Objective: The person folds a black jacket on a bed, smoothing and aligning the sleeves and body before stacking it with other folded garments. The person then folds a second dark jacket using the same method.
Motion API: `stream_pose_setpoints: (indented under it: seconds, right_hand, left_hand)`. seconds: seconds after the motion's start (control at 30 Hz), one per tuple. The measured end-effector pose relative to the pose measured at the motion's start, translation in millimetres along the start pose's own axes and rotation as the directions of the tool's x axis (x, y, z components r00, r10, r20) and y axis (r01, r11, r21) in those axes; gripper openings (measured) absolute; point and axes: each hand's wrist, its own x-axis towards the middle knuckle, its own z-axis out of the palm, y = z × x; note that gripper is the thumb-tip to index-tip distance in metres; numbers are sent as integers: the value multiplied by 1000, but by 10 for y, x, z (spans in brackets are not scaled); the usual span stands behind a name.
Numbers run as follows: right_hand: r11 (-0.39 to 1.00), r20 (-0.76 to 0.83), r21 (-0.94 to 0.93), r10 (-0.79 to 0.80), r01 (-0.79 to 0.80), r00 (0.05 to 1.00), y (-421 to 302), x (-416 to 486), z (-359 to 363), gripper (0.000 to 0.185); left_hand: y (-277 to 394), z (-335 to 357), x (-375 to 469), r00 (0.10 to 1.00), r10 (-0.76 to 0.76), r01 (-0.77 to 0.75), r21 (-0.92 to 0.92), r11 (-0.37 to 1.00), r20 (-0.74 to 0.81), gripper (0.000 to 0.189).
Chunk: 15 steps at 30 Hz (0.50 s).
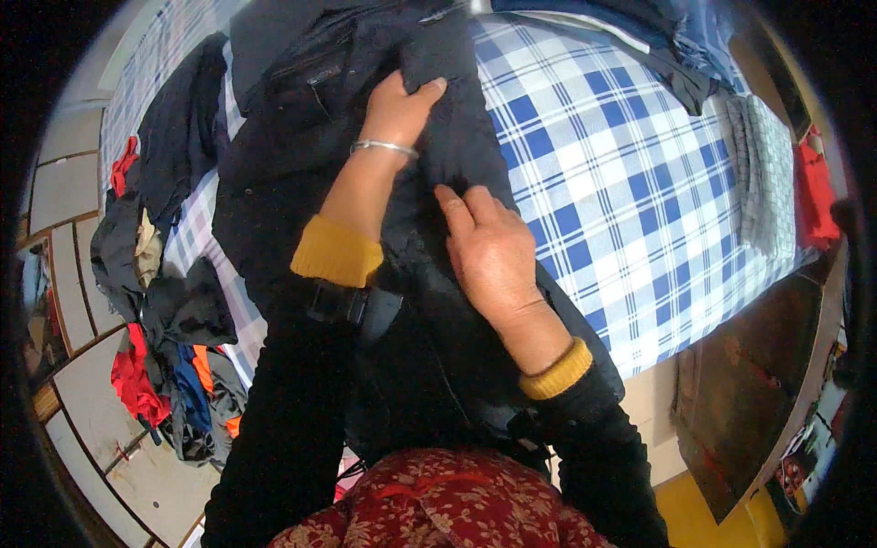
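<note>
A black garment (288,164), apparently a jacket with a zipped pocket, lies spread in front of me over a bed-like surface. My left hand (397,113), with a silver bangle at the wrist, is on its upper part. The left thumb lies on top of the cloth, while the other fingers are mostly hidden in the fold. Lower down and to the right, my right hand (493,250) rests on the same garment near its right edge. Its thumb and forefinger point into the dark fabric; whether they pinch it is unclear.
Beneath is a blue-and-white checked sheet (582,171). A folded grey checked cloth (760,171) and a red cloth (815,192) lie at right. Dark clothes (181,130) and red clothing (137,377) hang along the left edge. A brown board (747,390) stands at lower right.
</note>
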Motion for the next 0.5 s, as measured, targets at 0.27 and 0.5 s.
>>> stream_pose_setpoints:
  seconds: [0.27,0.5]
  right_hand:
    - [997,43,76,21,-24,999,33,-113,13,59]
    - [984,94,153,82,-96,992,21,-91,-49,59]
  left_hand:
    - [-316,-130,-74,958,-285,251,-621,743,46,26]
    - [-368,-121,-59,961,-261,257,-623,739,88,27]
